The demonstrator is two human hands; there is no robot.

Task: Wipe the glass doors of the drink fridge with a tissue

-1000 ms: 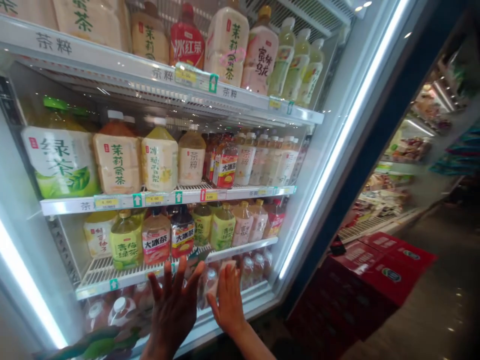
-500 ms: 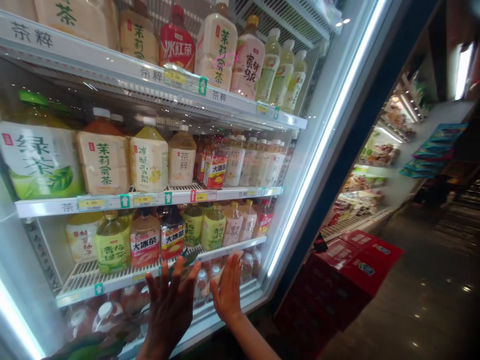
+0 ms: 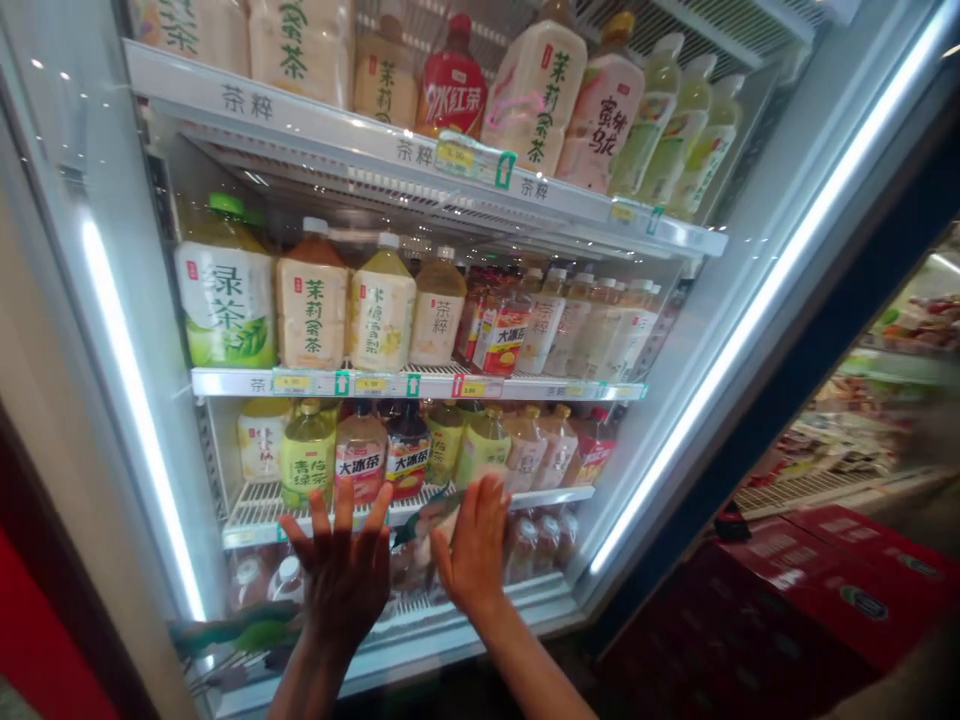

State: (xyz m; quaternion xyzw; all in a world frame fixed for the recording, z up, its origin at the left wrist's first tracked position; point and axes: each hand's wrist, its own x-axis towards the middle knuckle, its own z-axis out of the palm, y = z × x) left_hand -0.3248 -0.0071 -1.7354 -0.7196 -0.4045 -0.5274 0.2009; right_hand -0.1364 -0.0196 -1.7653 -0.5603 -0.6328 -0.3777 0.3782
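My left hand (image 3: 345,565) is raised with fingers spread, in front of the lower shelves of a lit drinks cooler (image 3: 420,382). My right hand (image 3: 474,545) stands beside it, flat, its fingers stretched out and close together. Neither holds anything. Faint reflections (image 3: 427,520) near the fingers suggest glass in front of the shelves; whether the hands touch it I cannot tell. Beyond the left fingertips are a green tea bottle (image 3: 307,455) and a pink-labelled iced tea bottle (image 3: 360,455). Behind the right fingertips stands a yellow-green bottle (image 3: 484,445).
Large tea bottles (image 3: 227,290) line the middle shelf, with more bottles (image 3: 536,100) above. White-capped bottles (image 3: 536,540) fill the bottom. Bright light strips (image 3: 139,410) run up both sides. At right are red boxes (image 3: 832,570) and another stocked chilled shelf (image 3: 817,430).
The view has swung left and back a little, so the cooler appears further right and its left side shows. Both hands stay raised and open; the right has shifted slightly up and right in view.
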